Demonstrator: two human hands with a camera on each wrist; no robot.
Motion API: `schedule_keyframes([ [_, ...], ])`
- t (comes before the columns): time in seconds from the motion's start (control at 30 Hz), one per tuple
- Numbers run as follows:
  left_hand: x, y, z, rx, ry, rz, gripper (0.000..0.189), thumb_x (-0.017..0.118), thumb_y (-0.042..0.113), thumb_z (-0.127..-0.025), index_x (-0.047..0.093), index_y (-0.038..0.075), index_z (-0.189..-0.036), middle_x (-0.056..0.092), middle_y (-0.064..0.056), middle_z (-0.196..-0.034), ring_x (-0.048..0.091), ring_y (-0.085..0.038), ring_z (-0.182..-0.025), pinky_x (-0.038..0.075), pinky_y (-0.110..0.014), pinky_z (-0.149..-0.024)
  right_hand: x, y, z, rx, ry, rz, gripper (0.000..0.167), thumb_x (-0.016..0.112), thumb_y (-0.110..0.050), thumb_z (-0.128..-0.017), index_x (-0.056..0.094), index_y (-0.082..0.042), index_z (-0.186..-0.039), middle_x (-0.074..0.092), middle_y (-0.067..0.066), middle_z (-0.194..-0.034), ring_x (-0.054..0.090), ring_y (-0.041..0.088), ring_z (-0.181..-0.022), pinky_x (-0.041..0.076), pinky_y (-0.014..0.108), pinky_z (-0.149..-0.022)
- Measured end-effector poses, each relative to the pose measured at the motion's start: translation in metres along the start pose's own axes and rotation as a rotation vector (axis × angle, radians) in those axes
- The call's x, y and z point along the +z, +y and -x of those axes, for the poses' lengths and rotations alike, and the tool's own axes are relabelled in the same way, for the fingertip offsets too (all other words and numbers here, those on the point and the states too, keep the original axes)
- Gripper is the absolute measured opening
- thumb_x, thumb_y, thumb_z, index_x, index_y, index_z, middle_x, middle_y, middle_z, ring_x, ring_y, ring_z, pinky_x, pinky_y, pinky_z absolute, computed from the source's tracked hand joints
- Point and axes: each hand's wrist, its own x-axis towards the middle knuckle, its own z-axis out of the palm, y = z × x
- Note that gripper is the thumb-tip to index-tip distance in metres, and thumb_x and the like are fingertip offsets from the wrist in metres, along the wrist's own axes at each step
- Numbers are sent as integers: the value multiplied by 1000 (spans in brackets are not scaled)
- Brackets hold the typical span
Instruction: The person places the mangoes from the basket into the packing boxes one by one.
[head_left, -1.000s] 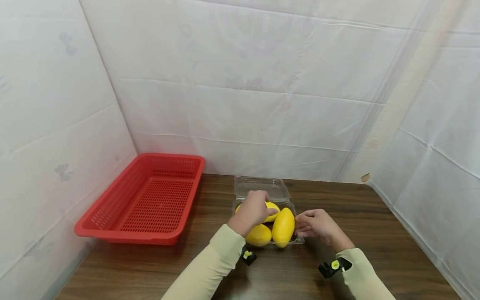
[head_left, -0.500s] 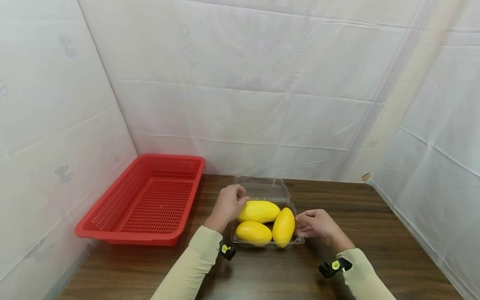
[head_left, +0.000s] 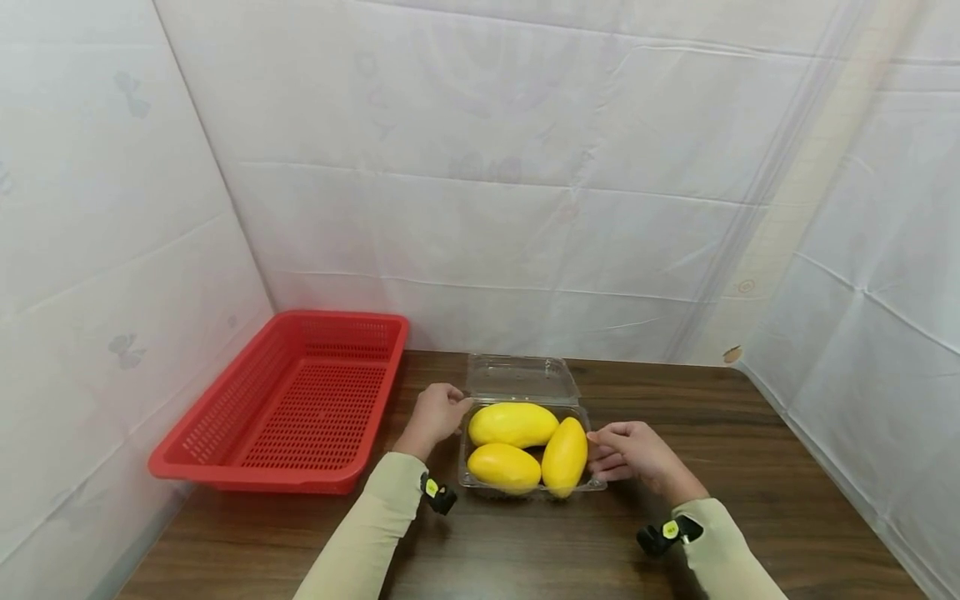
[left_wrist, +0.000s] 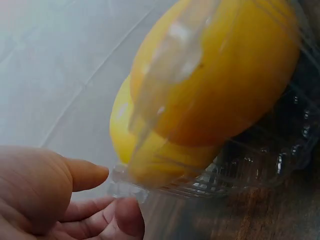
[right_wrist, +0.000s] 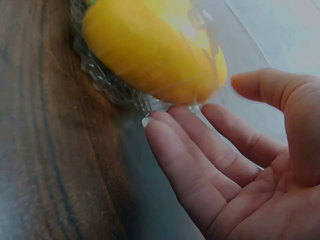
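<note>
A clear plastic clamshell box (head_left: 465,468) stands on the table with its lid (head_left: 522,379) folded back. Three yellow mangoes lie in it: one at the back (head_left: 513,424), one at the front left (head_left: 504,467) and one upright along the right side (head_left: 565,457). At the box's back left corner is my left hand (head_left: 437,415); in the left wrist view its thumb (left_wrist: 90,173) and fingers are parted beside the clear corner. My right hand (head_left: 633,454) is at the right wall, its fingertips (right_wrist: 160,135) against the plastic and the thumb held apart.
A red plastic basket (head_left: 378,408) with a slotted bottom stands on the left of the brown wooden table (head_left: 540,550). White sheeting (head_left: 480,167) encloses the back and both sides.
My left hand has drawn back leftward from over the mangoes to the box's left edge, uncovering the back mango. The right hand has stayed at the right wall.
</note>
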Motion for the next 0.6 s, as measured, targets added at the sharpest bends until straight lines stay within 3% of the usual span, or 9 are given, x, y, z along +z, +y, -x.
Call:
schedule_keyframes([
  [0.13,1,-7,-8,-32,-31,111,30,66,23,-101,69,-1,-117,70,-13,-97,64,-19,-69,58,-30,-65,-1,0,-11,2,41,10,48,65,-39,-100,70,5,-115,76,9,-92,76,20,-81,64,36,-75],
  [0.3,1,-12,-15,-36,-68,223,25,68,19,-99,71,0,-115,68,-11,-92,62,-18,-70,57,-27,-62,-4,0,-32,29,130,-50,41,69,-34,-99,71,3,-115,75,6,-89,74,16,-77,63,32,-75],
  [0.6,2,-18,-20,-52,-110,347,24,67,18,-100,71,-1,-114,66,-10,-92,59,-15,-68,54,-23,-62,-9,-6,-60,61,142,-152,38,69,-28,-99,67,4,-121,73,3,-88,69,11,-74,61,24,-73],
])
